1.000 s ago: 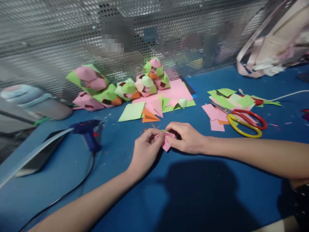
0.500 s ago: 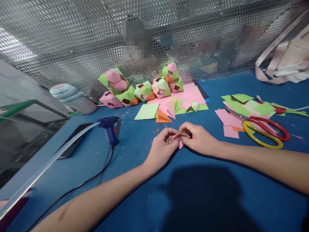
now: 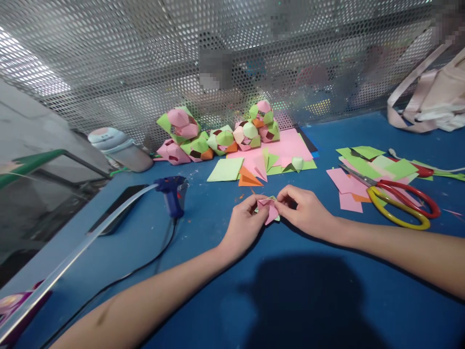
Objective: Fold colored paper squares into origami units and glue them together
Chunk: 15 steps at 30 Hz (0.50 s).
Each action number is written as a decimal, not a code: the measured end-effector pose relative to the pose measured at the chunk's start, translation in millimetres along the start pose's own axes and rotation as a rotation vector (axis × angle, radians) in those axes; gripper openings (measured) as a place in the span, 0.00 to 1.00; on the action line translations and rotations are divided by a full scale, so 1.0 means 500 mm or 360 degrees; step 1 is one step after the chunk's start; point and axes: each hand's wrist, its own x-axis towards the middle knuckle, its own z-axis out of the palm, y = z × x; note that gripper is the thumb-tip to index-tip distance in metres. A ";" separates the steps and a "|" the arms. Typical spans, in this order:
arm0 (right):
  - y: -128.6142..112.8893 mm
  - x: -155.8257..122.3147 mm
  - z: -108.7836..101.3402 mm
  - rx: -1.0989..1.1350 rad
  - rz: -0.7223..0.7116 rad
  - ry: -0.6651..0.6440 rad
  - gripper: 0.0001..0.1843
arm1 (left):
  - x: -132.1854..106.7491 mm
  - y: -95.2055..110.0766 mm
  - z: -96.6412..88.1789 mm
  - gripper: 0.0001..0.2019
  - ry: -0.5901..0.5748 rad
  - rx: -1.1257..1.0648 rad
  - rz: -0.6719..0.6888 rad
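1. The left hand has its fingers pinched on a folded pink paper.
2. The right hand pinches its other side.
3. The paper is between the hands, over the blue worktop.
4. A lidded cup is at the back left; I can't see inside.

Looking forward and down from head height, near above the blue table, toward the perforated metal screen behind it.
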 end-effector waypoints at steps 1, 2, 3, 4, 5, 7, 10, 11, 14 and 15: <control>0.002 0.000 -0.001 -0.0028 -0.0016 0.0013 0.05 | 0.000 0.000 0.000 0.07 -0.0004 0.0002 0.0003; 0.003 0.001 -0.002 -0.0056 -0.0029 0.0020 0.06 | 0.000 0.000 0.000 0.07 -0.0008 0.0004 0.0006; 0.005 0.001 -0.003 -0.0083 -0.0042 0.0025 0.06 | 0.000 0.000 -0.001 0.07 -0.0015 0.0008 0.0009; 0.006 0.002 -0.004 -0.0108 -0.0054 0.0025 0.06 | 0.000 0.000 -0.001 0.07 -0.0021 0.0014 0.0014; 0.008 0.002 -0.005 -0.0130 -0.0067 0.0025 0.06 | 0.000 0.000 -0.001 0.07 -0.0025 0.0021 0.0020; 0.010 0.003 -0.007 -0.0162 -0.0092 0.0016 0.06 | -0.001 0.001 -0.002 0.07 -0.0033 0.0034 0.0019; 0.013 0.004 -0.008 -0.0175 -0.0124 0.0014 0.06 | -0.001 0.005 -0.001 0.07 -0.0042 0.0038 -0.0007; 0.013 0.004 -0.009 -0.0167 -0.0133 0.0012 0.06 | -0.002 0.006 -0.002 0.07 -0.0045 0.0040 -0.0010; 0.011 0.004 -0.008 -0.0125 -0.0137 0.0004 0.06 | -0.002 0.006 -0.003 0.08 -0.0046 0.0044 0.0006; 0.010 0.003 -0.008 -0.0110 -0.0132 -0.0001 0.06 | -0.002 0.006 -0.003 0.08 -0.0045 0.0038 0.0016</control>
